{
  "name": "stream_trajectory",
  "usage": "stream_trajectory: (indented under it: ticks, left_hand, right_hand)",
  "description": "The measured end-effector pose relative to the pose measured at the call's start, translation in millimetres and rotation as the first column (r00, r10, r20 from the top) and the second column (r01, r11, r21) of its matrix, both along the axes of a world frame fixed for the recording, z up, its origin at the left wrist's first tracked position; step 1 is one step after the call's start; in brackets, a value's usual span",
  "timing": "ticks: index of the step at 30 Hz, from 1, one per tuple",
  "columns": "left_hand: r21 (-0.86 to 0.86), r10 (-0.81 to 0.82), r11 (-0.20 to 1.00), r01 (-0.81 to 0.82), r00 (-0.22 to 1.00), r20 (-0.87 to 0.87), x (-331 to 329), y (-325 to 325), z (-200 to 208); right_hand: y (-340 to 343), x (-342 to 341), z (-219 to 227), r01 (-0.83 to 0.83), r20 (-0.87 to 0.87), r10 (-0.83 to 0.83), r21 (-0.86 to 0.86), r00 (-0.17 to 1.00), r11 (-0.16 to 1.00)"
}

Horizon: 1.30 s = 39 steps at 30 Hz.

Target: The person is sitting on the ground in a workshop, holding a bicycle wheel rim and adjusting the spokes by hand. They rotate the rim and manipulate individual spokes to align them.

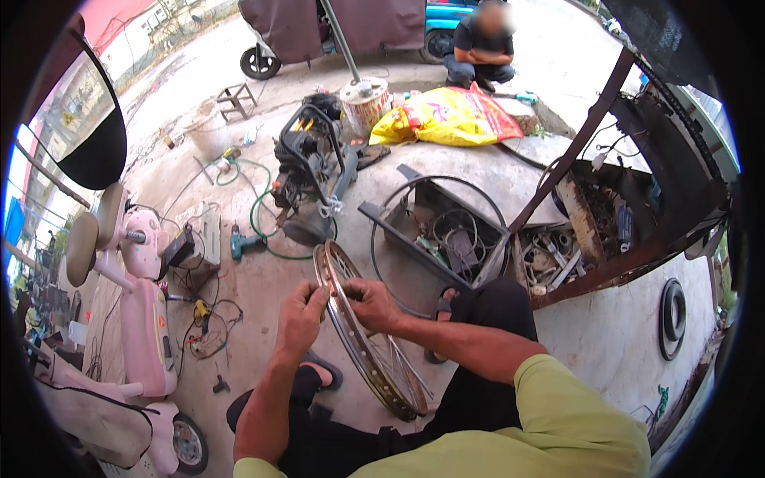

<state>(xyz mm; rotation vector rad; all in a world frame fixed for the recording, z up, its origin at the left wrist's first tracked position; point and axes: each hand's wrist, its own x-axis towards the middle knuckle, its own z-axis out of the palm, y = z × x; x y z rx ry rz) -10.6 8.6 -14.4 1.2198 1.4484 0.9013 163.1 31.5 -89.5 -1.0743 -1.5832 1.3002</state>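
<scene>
A spoked metal wheel rim (360, 342) without a tyre stands tilted between my knees, its lower end near my lap. My left hand (301, 317) is closed at the upper left of the rim, thumb and fingers pressed to its outer side. From the other side, my right hand (371, 306) grips the same upper part with curled fingertips, close to the spokes. Loose-looking spokes (406, 368) slant out toward the lower right. Whether a small part sits between my fingertips is hidden.
Ahead stand a compressor-like machine (312, 175) and a metal box of cables (446, 231). A teal drill (243, 241) lies left, beside a pink scooter (143, 334). Right is a rusty tray of tools (558, 255). A person (483, 52) squats behind a yellow sack (446, 116).
</scene>
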Motion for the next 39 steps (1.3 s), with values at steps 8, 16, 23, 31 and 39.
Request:
stream_trajectory:
  ticks: [8, 16, 23, 31, 39]
  left_hand:
    - [0.034, -0.032, 0.999, 0.031, 0.999, 0.041, 5.9, -0.7, 5.5]
    - [0.122, -0.024, 0.992, 0.045, 0.986, -0.167, -1.6, -0.5, 0.1]
    - [0.169, -0.041, 0.984, 0.064, 0.99, -0.136, -4.5, -1.2, 13.3]
    - [0.213, -0.079, 0.973, 0.093, 0.994, -0.074, -11.5, -6.7, 0.8]
    - [0.25, -0.041, 0.966, 0.061, 0.996, -0.082, -15.1, -6.7, 1.5]
  right_hand:
    - [-1.8, -0.5, -0.3, -0.03, -0.247, -0.001, -0.122, 0.969, 0.992]
    - [4.1, 0.9, 7.9, -0.034, 0.044, 0.032, 0.031, 0.999, 0.999]
    - [2.4, -0.2, 5.9, -0.061, -0.056, 0.059, -0.046, 0.997, 0.997]
    - [2.8, -4.9, -8.9, -0.11, -0.253, 0.074, -0.128, 0.965, 0.986]
    - [3.6, -2.8, -8.1, -0.181, -0.269, 0.143, -0.125, 0.953, 0.975]
